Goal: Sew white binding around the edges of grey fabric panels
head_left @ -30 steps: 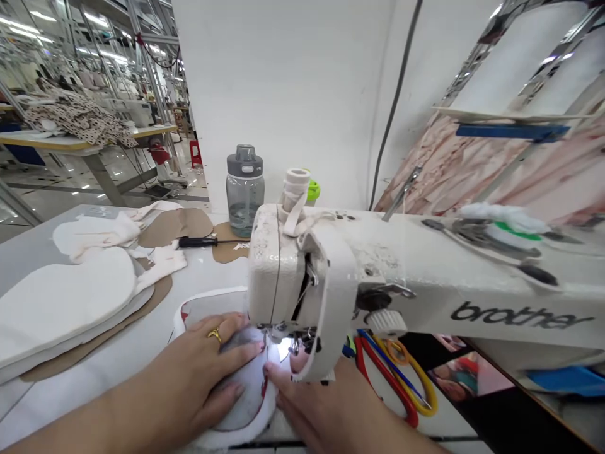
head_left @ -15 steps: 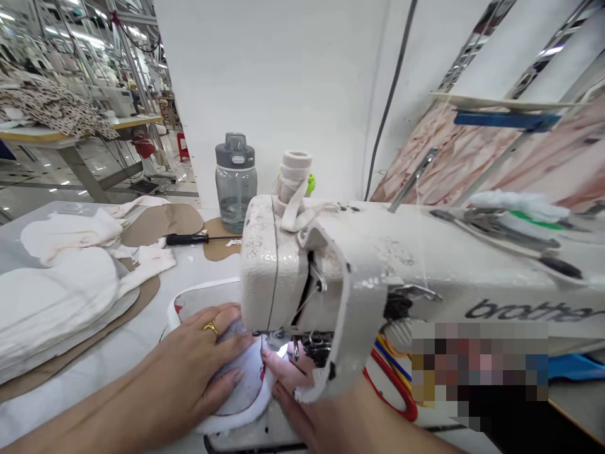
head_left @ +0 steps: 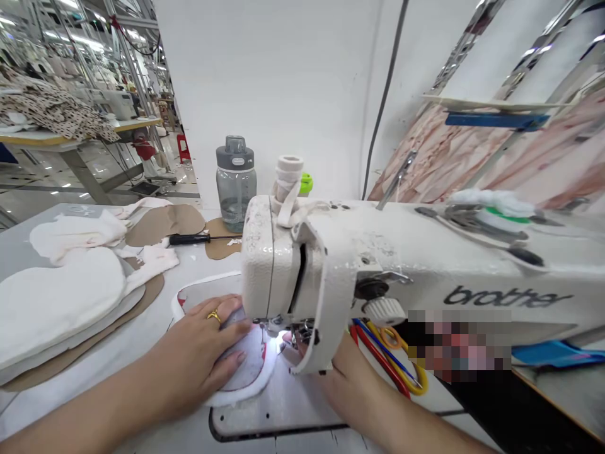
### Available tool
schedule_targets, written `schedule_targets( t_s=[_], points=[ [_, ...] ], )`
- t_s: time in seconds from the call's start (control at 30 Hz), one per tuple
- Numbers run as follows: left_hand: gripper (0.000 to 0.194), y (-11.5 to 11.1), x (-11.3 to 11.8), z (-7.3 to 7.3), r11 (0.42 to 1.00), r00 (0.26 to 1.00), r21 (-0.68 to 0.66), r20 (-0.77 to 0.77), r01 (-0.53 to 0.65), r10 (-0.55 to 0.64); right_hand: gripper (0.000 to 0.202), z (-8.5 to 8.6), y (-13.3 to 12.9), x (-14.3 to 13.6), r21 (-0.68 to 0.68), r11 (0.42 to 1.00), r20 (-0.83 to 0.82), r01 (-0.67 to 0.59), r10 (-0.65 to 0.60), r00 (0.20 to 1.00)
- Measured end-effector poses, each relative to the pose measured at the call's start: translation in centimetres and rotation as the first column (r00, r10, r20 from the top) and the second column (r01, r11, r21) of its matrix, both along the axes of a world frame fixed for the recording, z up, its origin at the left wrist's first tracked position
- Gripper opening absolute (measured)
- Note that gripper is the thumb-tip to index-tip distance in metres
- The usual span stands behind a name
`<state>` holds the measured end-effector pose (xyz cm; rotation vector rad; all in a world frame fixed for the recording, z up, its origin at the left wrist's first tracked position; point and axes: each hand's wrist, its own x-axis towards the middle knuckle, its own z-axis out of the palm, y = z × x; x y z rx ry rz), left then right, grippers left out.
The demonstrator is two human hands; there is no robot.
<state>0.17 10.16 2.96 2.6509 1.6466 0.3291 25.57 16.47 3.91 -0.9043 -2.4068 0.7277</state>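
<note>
A: What's the cloth piece (head_left: 253, 362) like?

B: Dull grey on its upper face, bordered by a soft white rim, with flecks of red along the inside. The outline curves at its corners.

A: Where does it lie, and which way?

B: Flat on the pale surface (head_left: 193, 265), partly under the head of the white sewing machine (head_left: 425, 252). One rounded end faces the person. Its long axis seems to slant from far left to near right, but too much is covered to be sure.

A: What's touching it?

B: The left hand (head_left: 203, 350) rests palm down on it, fingers (head_left: 234, 333) a little spread, lying flat on the grey. The right hand (head_left: 340, 384) reaches behind the machine's curved guard (head_left: 333, 309); I can't tell how far open it is or whether it holds the edge.

A: And around it?

B: At left, a thick white padded shape (head_left: 61, 302) lies over a flat brown sheet (head_left: 154, 285). A translucent grey bottle (head_left: 236, 189) stands by the smooth white wall (head_left: 283, 82). Looped red and yellow handles (head_left: 420, 381) lie at right. Farther off, a second surface (head_left: 135, 125) carries spotted fabric (head_left: 51, 113).
</note>
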Motion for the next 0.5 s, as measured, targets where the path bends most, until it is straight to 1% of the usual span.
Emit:
schedule_targets(
  t_s=[0.03,0.07,0.1,0.13,0.2,0.27,0.33,0.4,0.5],
  points=[
    [0.036,0.0,0.0,0.0,1.000,1.000,0.006,0.004,0.003,-0.003,0.042,0.2,0.0,0.1,-0.024,1.000,-0.021,-0.010,0.009,1.000],
    [0.036,0.0,0.1,0.0,1.000,1.000,0.015,0.011,0.006,-0.006,0.040,0.4,-0.1,0.2,-0.025,0.999,-0.030,-0.044,0.044,0.999],
    [0.036,-0.1,0.1,0.1,1.000,1.000,0.027,0.020,0.008,-0.009,0.037,0.6,-0.3,0.2,0.006,0.996,-0.012,-0.094,0.095,0.995],
    [0.036,-0.2,0.2,0.3,0.999,1.000,0.040,0.028,0.010,-0.011,0.033,0.9,-0.5,0.3,0.055,0.986,0.046,-0.157,0.154,0.987],
    [0.034,-0.3,0.3,0.8,0.997,0.997,0.067,0.068,0.044,-0.049,0.026,1.4,-1.0,0.2,0.148,0.949,0.249,-0.277,0.235,0.939],
    [0.034,-0.3,0.3,1.5,0.990,0.983,0.071,0.130,0.121,-0.129,0.028,1.8,-1.6,-0.1,0.184,0.918,0.455,-0.350,0.236,0.859],
    [0.035,-0.1,0.2,1.9,0.980,0.963,0.060,0.187,0.188,-0.196,0.032,1.9,-1.9,-0.4,0.196,0.903,0.564,-0.383,0.216,0.797],
    [0.035,0.1,0.1,1.9,0.978,0.954,0.051,0.213,0.203,-0.209,0.035,1.8,-2.1,-0.5,0.227,0.899,0.590,-0.374,0.178,0.788],
    [0.035,0.4,-0.1,1.4,0.982,0.963,0.082,0.198,0.172,-0.185,0.037,1.4,-2.1,-0.3,0.292,0.900,0.560,-0.324,0.114,0.821]
  ],
)
